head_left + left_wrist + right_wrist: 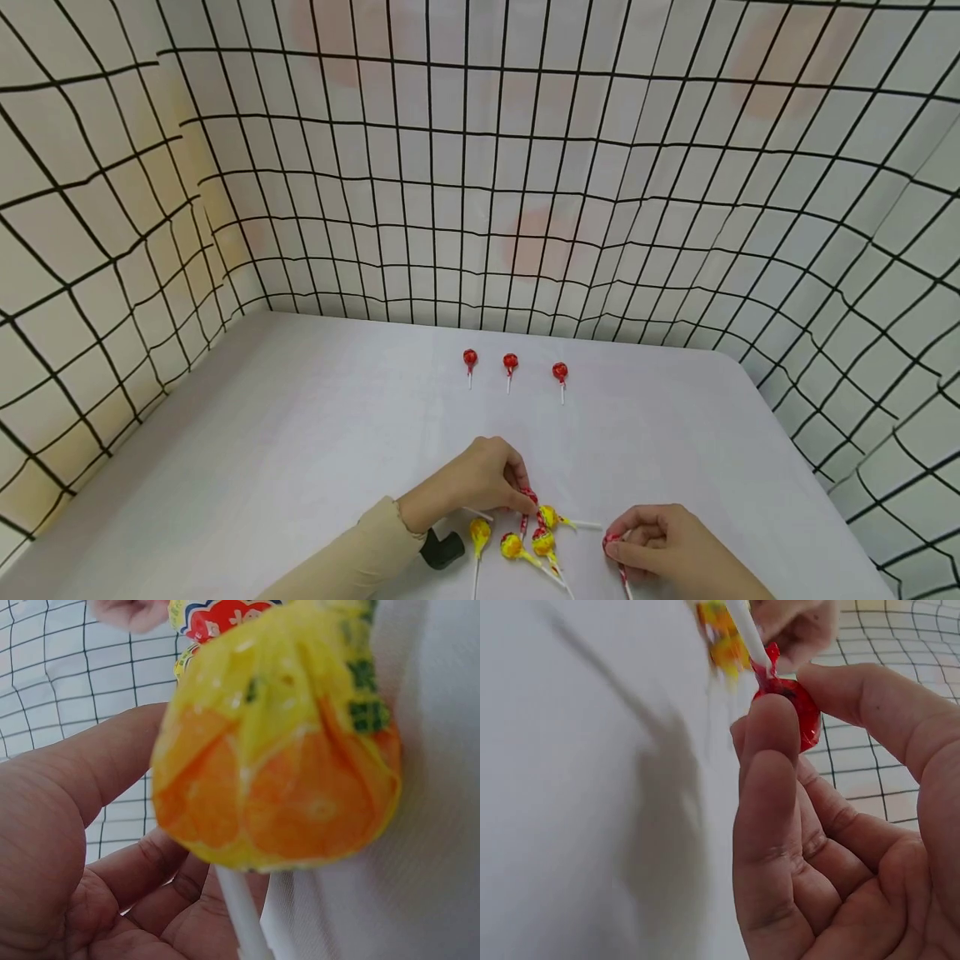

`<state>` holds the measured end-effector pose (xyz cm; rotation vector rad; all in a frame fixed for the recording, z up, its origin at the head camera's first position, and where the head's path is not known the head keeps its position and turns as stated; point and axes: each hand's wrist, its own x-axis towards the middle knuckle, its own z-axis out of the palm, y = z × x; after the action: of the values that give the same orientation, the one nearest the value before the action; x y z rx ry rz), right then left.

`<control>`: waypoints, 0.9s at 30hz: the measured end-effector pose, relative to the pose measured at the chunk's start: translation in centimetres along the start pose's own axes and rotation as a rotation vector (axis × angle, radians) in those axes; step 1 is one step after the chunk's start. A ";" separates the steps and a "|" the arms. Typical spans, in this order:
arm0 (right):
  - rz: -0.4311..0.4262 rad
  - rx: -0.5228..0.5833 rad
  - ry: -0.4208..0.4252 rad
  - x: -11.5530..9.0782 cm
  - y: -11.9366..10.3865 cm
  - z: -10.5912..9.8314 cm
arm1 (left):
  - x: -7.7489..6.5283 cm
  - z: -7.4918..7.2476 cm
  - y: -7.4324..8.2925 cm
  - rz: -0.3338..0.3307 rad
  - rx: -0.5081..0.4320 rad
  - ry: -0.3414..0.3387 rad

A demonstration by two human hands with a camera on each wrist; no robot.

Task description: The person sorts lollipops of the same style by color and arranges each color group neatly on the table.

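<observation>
My left hand (pixel 483 479) is over a loose cluster of lollipops, its thumb and finger pinching a red-wrapped lollipop (pixel 529 495). In the left wrist view a yellow lollipop (pixel 277 780) with orange-slice print hides those fingertips. My right hand (pixel 667 546) pinches another red lollipop (pixel 804 712) by its head between thumb and fingers, just above the table. Yellow lollipops lie around the left hand: one (pixel 480 533) below it, others (pixel 512 546), (pixel 543 542) side by side, and another yellow lollipop (pixel 550 517) whose stick points right.
Farther back, three red lollipops stand apart in a row: left lollipop (pixel 470 357), middle lollipop (pixel 510 361), right lollipop (pixel 560 371). Their sticks point toward me. Black wire grid (pixel 465 133) walls rise behind and beside the white table (pixel 337 400). A dark strap piece (pixel 442 550) is at the left wrist.
</observation>
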<state>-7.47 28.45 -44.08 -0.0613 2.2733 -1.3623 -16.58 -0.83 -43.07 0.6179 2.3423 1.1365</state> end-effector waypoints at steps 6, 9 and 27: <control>-0.046 -0.111 0.121 1.2 -0.4 -2.6 | 0.1 0.2 0.0 -0.005 0.002 0.000; -0.048 -0.125 0.159 1.8 -0.5 -3.7 | 0.1 0.3 0.0 -0.009 0.004 -0.001; -0.067 -0.197 0.329 6.5 -0.8 -9.7 | 0.1 0.1 0.1 -0.013 0.025 -0.001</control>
<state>-17.45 34.20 -42.16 0.0241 2.6977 -1.2523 -16.61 -0.65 -43.09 0.6105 2.3590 1.1025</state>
